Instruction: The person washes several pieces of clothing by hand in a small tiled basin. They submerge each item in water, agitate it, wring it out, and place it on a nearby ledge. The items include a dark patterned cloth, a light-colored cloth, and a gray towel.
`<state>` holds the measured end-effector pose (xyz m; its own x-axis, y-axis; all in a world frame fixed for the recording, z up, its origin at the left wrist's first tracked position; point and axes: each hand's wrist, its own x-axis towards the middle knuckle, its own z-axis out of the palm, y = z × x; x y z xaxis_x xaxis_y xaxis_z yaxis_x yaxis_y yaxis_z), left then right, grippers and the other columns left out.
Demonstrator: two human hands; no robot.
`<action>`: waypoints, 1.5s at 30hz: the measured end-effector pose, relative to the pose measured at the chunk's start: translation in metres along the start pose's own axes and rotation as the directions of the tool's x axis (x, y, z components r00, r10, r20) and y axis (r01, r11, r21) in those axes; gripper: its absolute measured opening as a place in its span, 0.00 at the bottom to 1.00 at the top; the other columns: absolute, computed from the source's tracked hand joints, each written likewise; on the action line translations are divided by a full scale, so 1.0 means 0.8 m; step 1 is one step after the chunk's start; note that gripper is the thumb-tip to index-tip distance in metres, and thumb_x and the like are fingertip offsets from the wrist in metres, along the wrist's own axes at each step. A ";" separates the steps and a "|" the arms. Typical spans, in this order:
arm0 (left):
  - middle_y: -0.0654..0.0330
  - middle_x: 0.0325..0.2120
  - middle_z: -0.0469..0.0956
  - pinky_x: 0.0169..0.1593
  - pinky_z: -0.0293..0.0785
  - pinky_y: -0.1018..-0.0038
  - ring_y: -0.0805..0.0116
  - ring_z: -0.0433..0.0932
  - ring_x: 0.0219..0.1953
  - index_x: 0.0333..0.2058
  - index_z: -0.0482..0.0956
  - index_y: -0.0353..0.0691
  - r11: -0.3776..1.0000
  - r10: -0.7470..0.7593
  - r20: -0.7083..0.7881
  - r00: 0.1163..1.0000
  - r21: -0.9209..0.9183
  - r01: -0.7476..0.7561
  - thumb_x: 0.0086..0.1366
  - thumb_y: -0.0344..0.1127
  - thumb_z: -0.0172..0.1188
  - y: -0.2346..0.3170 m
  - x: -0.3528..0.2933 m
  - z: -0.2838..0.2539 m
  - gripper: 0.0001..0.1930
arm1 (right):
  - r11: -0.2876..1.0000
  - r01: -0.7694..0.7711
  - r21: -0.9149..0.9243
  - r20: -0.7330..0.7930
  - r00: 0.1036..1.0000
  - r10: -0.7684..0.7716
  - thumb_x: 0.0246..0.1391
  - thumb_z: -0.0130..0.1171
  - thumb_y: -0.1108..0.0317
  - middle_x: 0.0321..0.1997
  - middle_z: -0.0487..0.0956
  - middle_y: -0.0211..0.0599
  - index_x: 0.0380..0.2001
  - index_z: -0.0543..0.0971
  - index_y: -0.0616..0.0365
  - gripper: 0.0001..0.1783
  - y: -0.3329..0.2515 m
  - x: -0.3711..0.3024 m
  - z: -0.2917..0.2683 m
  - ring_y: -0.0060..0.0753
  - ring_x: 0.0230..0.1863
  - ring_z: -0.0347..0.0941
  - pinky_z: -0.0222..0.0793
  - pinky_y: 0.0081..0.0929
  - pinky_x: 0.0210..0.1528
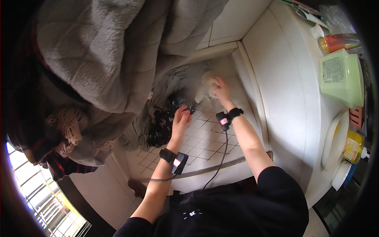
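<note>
My right hand (221,91) is closed on a crumpled whitish plastic bag (205,87), held over the far part of a low tiled recess. The bag looks partly see-through, and its lower end hangs loose. Beside a shiny black plastic bag (160,126), my left hand (181,117) has its fingers loosely bent and slightly apart, with nothing visible in them. Its fingertips are close to the black bag's right edge; whether they touch it is unclear. More grey, see-through plastic (167,81) lies heaped behind the black bag, blurred in places.
Thick grey fleece cloth (98,51) hangs on the left above the recess, with lace trim (69,126) lower down. A white wall panel (290,91) bounds the right. On the ledge stand a light green tub (341,77), a red bottle (339,42) and a yellow-labelled container (352,146).
</note>
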<state>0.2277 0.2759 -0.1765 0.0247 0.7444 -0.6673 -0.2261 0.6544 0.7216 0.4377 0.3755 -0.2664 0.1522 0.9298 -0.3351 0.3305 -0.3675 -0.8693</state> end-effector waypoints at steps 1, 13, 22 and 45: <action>0.56 0.53 0.66 0.51 0.66 0.66 0.66 0.71 0.48 0.55 0.66 0.43 0.992 -0.057 0.026 0.998 -0.112 0.059 0.64 0.50 0.52 0.006 -0.002 0.009 0.25 | 0.849 -0.212 0.484 0.115 0.977 0.178 0.50 0.57 0.65 0.45 0.76 0.36 0.49 0.73 0.53 0.22 -0.018 -0.009 0.000 0.30 0.44 0.73 0.72 0.30 0.42; 0.64 0.35 0.75 0.39 0.74 0.71 0.68 0.76 0.38 0.45 0.71 0.43 0.686 0.327 0.477 0.816 -0.713 0.142 0.68 0.44 0.47 0.031 0.041 0.016 0.14 | 0.966 0.179 0.188 0.259 0.940 -0.225 0.43 0.65 0.54 0.29 0.79 0.42 0.35 0.80 0.55 0.19 -0.147 -0.154 0.035 0.40 0.28 0.77 0.70 0.30 0.27; 0.63 0.43 0.73 0.48 0.66 0.75 0.73 0.71 0.45 0.52 0.68 0.42 0.979 0.137 0.061 0.989 -0.161 -0.126 0.66 0.49 0.51 0.026 0.050 0.067 0.22 | 0.879 0.153 -0.451 -0.012 0.984 -0.178 0.54 0.50 0.44 0.42 0.76 0.53 0.48 0.72 0.49 0.25 -0.024 0.001 -0.017 0.51 0.39 0.74 0.70 0.42 0.36; 0.48 0.60 0.56 0.62 0.55 0.68 0.59 0.57 0.62 0.62 0.50 0.33 0.663 0.542 0.291 0.788 0.427 -0.614 0.52 0.32 0.66 0.043 -0.033 -0.015 0.43 | 0.844 -0.236 0.483 0.403 0.915 0.025 0.40 0.59 0.75 0.38 0.79 0.41 0.46 0.72 0.69 0.25 -0.123 -0.098 -0.050 0.32 0.40 0.76 0.71 0.24 0.44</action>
<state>0.2078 0.2773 -0.1365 0.1803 0.9803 -0.0808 0.2512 0.0336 0.9674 0.4304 0.3379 -0.1404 -0.2275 0.8501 -0.4749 -0.2066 -0.5188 -0.8296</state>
